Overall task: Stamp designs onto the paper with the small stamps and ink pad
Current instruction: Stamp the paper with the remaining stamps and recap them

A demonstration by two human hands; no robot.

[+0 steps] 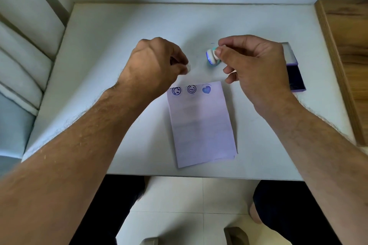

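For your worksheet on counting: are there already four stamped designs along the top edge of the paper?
No, the paper shows only three prints: two smiley faces and a heart.

Bare, hairy forearms (103,125), no sleeves; dark trousers (288,205).

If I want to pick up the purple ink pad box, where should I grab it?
Judging by its shape, grip the ink pad across its two long side walls, coming from above. It lies flat and open beside the right hand, so keep your fingers off the dark inky middle.

A single head-worn view looks steeply down and forward, close over the white table (99,55).
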